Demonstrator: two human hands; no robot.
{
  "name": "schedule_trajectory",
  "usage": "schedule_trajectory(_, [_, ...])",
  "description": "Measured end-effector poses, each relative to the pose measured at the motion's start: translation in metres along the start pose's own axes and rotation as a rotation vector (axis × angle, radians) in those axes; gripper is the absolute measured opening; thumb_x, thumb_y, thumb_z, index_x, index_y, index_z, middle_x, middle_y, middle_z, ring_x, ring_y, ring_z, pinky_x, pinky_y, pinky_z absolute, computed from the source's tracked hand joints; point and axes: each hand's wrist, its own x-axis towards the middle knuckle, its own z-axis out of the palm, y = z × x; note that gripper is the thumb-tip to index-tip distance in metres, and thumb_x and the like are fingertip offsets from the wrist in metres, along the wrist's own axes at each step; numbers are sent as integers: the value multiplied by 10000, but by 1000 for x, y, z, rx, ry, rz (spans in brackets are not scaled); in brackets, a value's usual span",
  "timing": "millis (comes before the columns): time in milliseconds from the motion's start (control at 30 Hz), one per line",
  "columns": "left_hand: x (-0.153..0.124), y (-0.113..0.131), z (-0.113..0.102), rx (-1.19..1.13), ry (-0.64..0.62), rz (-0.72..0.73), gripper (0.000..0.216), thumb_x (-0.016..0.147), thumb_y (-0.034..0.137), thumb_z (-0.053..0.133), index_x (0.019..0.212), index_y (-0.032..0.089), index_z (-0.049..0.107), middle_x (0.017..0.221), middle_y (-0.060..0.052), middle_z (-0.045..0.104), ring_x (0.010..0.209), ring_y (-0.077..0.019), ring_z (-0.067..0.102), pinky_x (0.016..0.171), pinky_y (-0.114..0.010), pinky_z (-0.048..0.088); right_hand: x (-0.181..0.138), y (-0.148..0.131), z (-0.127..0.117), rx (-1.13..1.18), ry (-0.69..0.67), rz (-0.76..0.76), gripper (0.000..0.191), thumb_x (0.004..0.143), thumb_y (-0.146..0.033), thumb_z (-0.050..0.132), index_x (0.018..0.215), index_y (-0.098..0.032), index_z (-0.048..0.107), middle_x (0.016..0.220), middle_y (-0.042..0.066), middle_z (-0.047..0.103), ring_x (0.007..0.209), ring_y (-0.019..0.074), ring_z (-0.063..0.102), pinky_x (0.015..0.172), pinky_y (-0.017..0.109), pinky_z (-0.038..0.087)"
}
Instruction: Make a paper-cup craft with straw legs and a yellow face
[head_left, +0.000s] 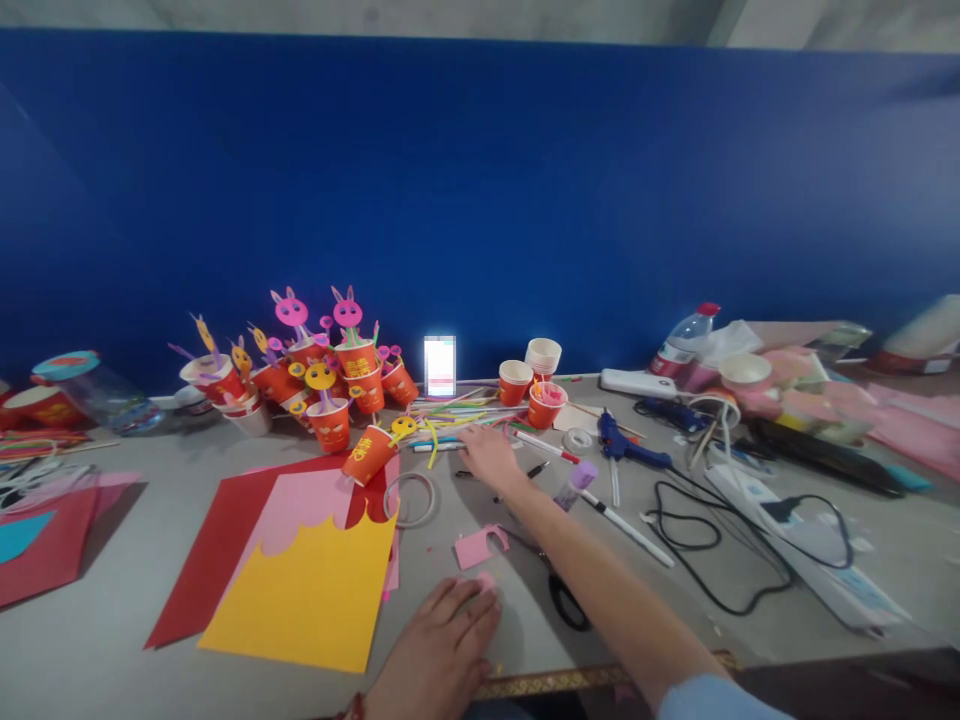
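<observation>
My left hand [451,640] lies palm down near the table's front edge, fingers stretched out. A small pink paper piece [486,580] shows at its fingertips; whether it is pressed down or merely touched I cannot tell. Just beyond is a pink paper scrap [476,547] with a rounded cut-out. My right hand [486,455] reaches forward over the table, fingers extended beside a blue pen [436,446] and a heap of colourful straws [472,408]. A dark pen [537,470] and a red-tipped marker [547,447] lie right of it. Black-handled scissors [568,603] are partly hidden beneath my right forearm.
Red paper cups with rabbit faces [358,375] crowd the back left, above yellow paper [315,590] and a tape roll [410,500]. A lit phone [440,366] leans on the blue partition. Rightward lie a blue glue gun [630,445], its cable, and a power strip [817,560].
</observation>
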Motion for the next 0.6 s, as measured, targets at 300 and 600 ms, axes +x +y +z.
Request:
schedule_trajectory(300, [-30,-18,-11,-127,316,-184,419,931,103,471,1328,211,550,1319,-95,672,1247,-212,604,1049,-370,529,6,13,-16,18,-61,57,217,975,-292,612,1134,-148,642,1116,81,681,961,219,673,831,392,559])
schedule_trajectory(600, [-14,-38,-46,-40,488,-383,509,969,264,521,1458,201,393,1458,-157,527,1369,-284,477,1082,-456,469,-75,-15,-85,486,165,-19,114,922,-247,570,845,-204,642,743,-6,691,613,143,620,576,225,444])
